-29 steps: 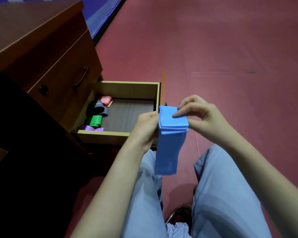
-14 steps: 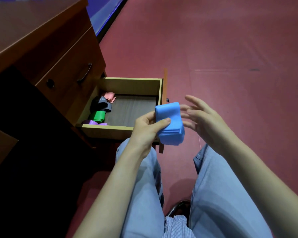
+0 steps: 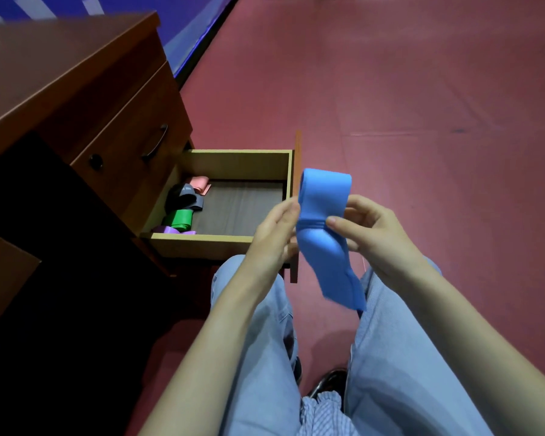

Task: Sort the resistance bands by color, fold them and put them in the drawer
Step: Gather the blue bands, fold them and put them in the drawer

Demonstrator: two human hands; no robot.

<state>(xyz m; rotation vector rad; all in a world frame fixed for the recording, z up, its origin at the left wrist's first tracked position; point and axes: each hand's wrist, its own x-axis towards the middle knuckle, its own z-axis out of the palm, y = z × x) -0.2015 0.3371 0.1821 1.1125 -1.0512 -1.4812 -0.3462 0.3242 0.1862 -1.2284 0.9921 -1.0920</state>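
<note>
Right hand (image 3: 376,239) regrips one blue band (image 3: 324,196), left hand (image 3: 271,237) pinches it too, four bands (image 3: 179,219) in drawer (image 3: 202,244)

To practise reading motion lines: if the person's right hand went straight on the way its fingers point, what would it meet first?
The blue folded rubber resistance band, which the right hand pinches; beyond, probably the left hand, though depth is unclear.

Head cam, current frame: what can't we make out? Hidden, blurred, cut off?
1. Purple band, head view: mostly hidden by the near wall of the drawer; fold unreadable.
2. Left hand, head view: fingertips behind the blue band; grip there unseen.
3. Blue band's hanging tail, head view: motion-blurred; layer count unclear.
4. Dark band in the drawer, head view: too dim to tell grey from black.
</note>
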